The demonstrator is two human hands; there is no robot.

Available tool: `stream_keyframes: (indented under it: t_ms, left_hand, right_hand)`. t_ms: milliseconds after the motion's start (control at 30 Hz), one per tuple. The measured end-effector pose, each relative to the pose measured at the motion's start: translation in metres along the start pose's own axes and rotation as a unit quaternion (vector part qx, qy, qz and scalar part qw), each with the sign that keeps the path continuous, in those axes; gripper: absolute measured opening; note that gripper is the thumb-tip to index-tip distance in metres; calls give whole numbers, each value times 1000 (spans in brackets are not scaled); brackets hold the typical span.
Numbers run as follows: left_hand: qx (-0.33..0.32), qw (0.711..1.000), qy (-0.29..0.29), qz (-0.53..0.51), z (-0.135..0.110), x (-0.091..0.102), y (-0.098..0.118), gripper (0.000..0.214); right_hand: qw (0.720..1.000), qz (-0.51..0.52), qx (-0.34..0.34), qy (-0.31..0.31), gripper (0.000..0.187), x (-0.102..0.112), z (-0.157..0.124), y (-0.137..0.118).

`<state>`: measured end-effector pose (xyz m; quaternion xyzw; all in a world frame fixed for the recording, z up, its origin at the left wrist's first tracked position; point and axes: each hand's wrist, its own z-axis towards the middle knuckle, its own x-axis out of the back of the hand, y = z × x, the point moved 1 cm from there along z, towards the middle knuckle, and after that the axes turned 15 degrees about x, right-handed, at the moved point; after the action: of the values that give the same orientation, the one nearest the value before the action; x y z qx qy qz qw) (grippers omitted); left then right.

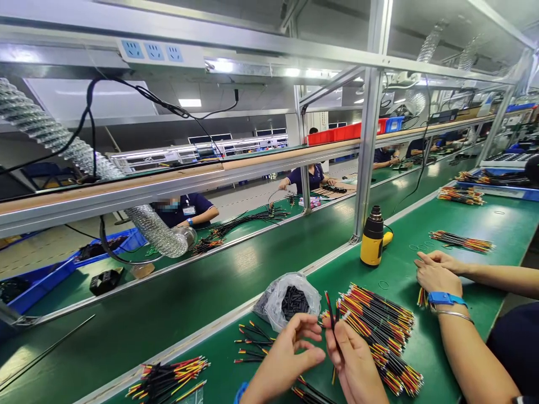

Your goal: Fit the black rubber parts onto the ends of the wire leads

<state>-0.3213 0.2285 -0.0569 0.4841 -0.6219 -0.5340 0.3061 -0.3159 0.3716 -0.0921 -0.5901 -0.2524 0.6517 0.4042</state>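
Observation:
My right hand (352, 356) pinches short black-sleeved wires (329, 307) with coloured ends, held upright; how many it holds I cannot make out. Just to its left, my left hand (292, 350) is open, fingers curved and apart, nothing visible in it. Behind the left hand stands a clear plastic bag (275, 314) filled with small black tubes (293, 302). A large pile of wire bundles (377, 314) with red, yellow and black strands lies right of my right hand. Loose sleeved wires (252, 342) fan out partly behind my left hand.
At front left lies another wire bundle (168, 379). A yellow heat gun (372, 238) stands upright beyond the pile. On the right, a co-worker's hands (440, 275) hold wires near more bundles (462, 241). A metal post (367, 140) and flexible duct (158, 230) rise over the green bench.

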Motion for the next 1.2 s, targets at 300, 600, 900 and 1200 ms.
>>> stream_keyframes:
  t_ms: [300, 600, 900, 1200]
  left_hand:
    - [-51, 990, 131, -7, 9, -32, -12, 25]
    - [-52, 994, 88, 25, 3, -29, -6, 34]
    - [-90, 993, 73, 38, 7, -25, -22, 25]
    - [-101, 990, 94, 10, -5, -32, -12, 22]
  right_hand:
    - [999, -4, 5, 38, 50, -8, 5, 8]
    - [993, -71, 60, -67, 40, -6, 4, -13]
    - [965, -172, 144, -138, 35, 0, 3, -19]
    - [951, -197, 161, -176, 31, -3, 1, -28]
